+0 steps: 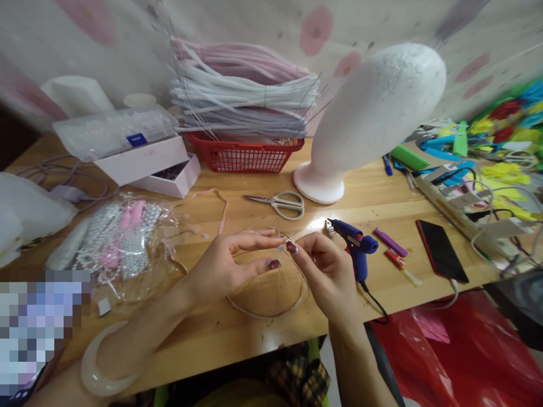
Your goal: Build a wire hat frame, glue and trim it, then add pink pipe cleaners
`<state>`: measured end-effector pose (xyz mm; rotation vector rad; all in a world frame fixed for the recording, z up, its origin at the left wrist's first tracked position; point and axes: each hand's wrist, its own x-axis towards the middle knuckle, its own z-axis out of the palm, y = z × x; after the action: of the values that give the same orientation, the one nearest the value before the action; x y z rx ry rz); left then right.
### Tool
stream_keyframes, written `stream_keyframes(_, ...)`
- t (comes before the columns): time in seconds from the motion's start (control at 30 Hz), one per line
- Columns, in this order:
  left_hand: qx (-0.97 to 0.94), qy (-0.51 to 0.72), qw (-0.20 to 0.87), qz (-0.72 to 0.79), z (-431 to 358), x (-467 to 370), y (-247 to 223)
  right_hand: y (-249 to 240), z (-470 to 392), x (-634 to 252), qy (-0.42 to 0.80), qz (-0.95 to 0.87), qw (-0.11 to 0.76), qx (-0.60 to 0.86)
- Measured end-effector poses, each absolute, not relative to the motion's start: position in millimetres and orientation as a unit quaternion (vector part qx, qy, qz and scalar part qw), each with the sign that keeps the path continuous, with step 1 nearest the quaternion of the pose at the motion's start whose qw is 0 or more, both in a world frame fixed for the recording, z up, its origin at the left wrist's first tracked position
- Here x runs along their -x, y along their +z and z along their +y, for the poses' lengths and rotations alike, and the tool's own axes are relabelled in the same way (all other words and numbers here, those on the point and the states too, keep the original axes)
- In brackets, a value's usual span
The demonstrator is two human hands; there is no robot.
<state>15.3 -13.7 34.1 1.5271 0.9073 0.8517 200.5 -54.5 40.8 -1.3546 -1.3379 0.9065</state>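
Observation:
A thin wire hoop (271, 316), wrapped in something pale, is under and between my hands, with fine strands crossing its middle. My right hand (328, 268) pinches it at the far side, thumb pressed against the forefinger; a tiny pale bit shows at the fingertips, too small to name. From the left, my left hand (227, 263) reaches to the same spot. Its fingers are stretched out and its thumb is apart from them, the fingertips close to the pinch. Beyond the hands lie scissors (275, 203), and a blue hot glue gun (354, 243) is right of my right hand.
A red basket (250, 158) of fuzzy stems (254, 93) stands behind, beside a white foam head (373, 107). Bagged pearl strands (123, 237) and boxes (169, 175) are left. A phone (441, 251), lighter (396, 258) and power strip (449, 209) lie right.

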Motion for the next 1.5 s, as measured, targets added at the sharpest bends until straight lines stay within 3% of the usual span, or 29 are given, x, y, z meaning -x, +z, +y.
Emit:
stream_keyframes(0.47,-0.637,0.36,0.567,0.378,-10.0,-9.6,35.1,17.7,-56.6,-222.7,0.54,-0.49,0.469,0.498)
stream_keyframes(1.5,-0.615,0.323,0.619,0.366,6.1,8.3,31.0,-14.6,-52.7,-226.8,0.602,-0.451,0.496,0.435)
